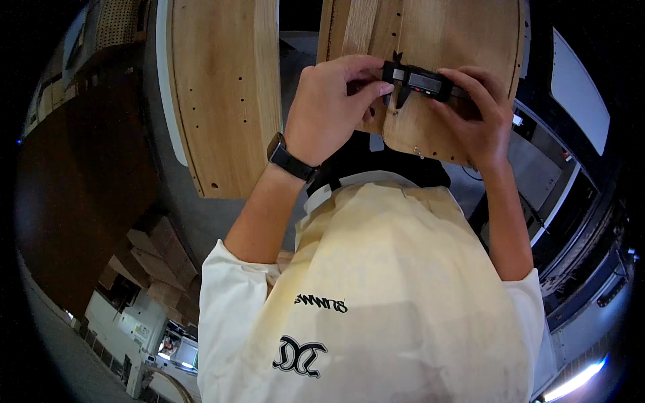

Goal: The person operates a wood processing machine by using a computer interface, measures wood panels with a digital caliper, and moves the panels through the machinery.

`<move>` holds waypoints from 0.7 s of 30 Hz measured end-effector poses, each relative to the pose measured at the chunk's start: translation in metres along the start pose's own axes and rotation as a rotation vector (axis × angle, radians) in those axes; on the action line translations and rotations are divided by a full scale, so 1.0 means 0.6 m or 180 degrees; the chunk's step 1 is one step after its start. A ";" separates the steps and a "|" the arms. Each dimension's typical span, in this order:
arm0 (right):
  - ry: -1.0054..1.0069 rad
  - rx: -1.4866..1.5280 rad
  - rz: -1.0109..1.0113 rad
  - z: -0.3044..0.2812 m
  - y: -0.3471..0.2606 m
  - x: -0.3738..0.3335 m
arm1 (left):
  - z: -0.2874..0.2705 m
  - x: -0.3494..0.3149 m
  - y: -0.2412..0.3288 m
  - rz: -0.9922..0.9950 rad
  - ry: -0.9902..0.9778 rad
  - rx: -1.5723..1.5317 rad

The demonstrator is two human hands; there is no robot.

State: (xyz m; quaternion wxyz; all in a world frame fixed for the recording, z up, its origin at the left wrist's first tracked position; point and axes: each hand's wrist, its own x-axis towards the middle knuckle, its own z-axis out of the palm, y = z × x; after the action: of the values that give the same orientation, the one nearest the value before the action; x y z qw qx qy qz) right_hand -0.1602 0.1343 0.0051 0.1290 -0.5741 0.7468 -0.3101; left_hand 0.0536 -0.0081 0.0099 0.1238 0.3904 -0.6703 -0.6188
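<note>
A light-brown wooden panel (470, 40) stretches away from the person, its grain running from the near edge toward the far side. Its near left corner is rounded. At the near edge, toward that corner, is a small pale piece (418, 153), too small to identify. Dark holes dot the surface toward the left edge and by the near edge; a thin dark line follows the right edge.

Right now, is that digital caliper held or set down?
Held: left hand grips the digital caliper near its jaws, right hand beside its display.
</note>
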 end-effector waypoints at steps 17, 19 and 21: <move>0.0023 0.0108 -0.0153 0.006 0.011 -0.009 | 0.004 -0.006 -0.003 -0.0018 0.0010 0.0059; 0.0050 0.0105 -0.0164 0.007 0.010 -0.009 | 0.004 -0.006 -0.003 -0.0002 0.0009 0.0037; 0.0051 0.0060 -0.0219 0.005 0.010 -0.008 | 0.004 -0.006 -0.002 -0.0020 -0.0013 0.0003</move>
State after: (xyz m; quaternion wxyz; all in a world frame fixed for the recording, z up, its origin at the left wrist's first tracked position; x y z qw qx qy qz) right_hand -0.1621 0.1388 -0.0016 0.1176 -0.5956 0.7247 -0.3259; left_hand 0.0552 -0.0038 0.0095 0.1204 0.3913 -0.6696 -0.6197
